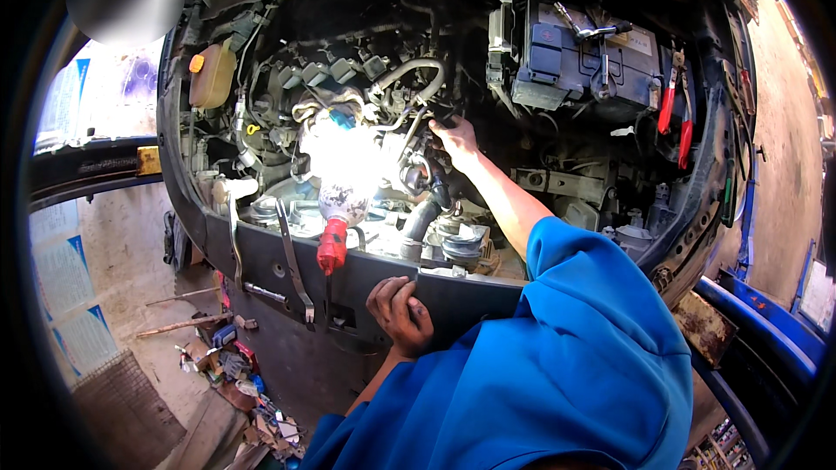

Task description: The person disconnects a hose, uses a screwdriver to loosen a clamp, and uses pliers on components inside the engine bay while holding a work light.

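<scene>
My right hand (455,141) reaches deep into a car's engine bay, its fingers closed at a dark part beside the metal pipes and hoses (416,78). The fingertips are partly hidden, so what they grip cannot be made out. Low at the front, my left hand (401,317) rests with curled fingers against the black front panel (470,296); no object shows in it. Left of both hands a lit work lamp, its handle wrapped in red tape (332,248), leans on the front edge. Its glare washes out part of the engine. A black radiator hose (421,223) runs below my right hand.
A battery (544,56) at the back right carries a ratchet (601,32). Red-handled pliers (669,104) hang beside it. A flat metal bar (294,265) leans over the front edge. A reservoir (213,78) stands at the left. Scraps (239,365) litter the floor.
</scene>
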A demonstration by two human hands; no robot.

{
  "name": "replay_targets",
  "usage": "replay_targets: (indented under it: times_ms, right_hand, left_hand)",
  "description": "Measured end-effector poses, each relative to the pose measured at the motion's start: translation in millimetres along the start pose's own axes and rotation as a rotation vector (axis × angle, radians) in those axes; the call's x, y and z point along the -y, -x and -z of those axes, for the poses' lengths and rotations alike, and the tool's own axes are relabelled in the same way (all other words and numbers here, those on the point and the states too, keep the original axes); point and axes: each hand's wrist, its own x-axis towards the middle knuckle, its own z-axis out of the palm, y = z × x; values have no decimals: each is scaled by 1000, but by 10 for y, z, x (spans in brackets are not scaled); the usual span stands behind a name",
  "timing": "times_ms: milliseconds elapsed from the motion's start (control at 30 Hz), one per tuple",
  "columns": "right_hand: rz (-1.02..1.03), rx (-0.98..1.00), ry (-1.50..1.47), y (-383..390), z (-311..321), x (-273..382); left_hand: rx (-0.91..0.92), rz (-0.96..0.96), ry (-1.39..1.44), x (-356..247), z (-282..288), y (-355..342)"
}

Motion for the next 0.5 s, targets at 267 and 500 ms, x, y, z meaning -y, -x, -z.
replay_targets:
  times_ms: [267, 500]
  right_hand:
    - [31, -105, 91, -19, -40, -11]
    - [4, -63, 265, -58, -51, 60]
  left_hand:
    - [7, -15, -11, 20, -23, -9]
    - [9, -29, -2, -19, -28, -11]
